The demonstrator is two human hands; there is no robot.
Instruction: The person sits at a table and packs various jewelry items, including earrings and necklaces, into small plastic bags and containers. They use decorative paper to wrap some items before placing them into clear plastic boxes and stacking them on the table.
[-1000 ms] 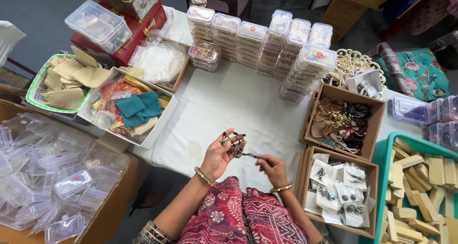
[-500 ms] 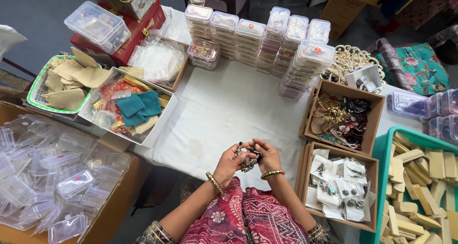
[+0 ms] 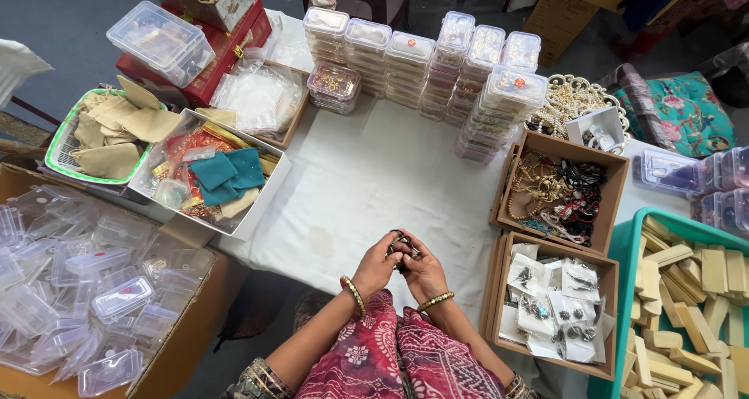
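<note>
Fingers of the left hand (image 3: 378, 262) and right hand (image 3: 424, 268) curl together around a small dark jewellery piece (image 3: 404, 251), pinching it between them at the near edge of a white cloth (image 3: 374, 180) spread over a low table. Beyond it stand stacks of clear plastic boxes (image 3: 437, 56). On the right sit a cardboard tray of necklaces (image 3: 558, 192) and a tray of packeted earrings (image 3: 550, 305). On the left lie a tray of fabric pouches (image 3: 214, 173) and a box of empty plastic cases (image 3: 78, 282).
</note>
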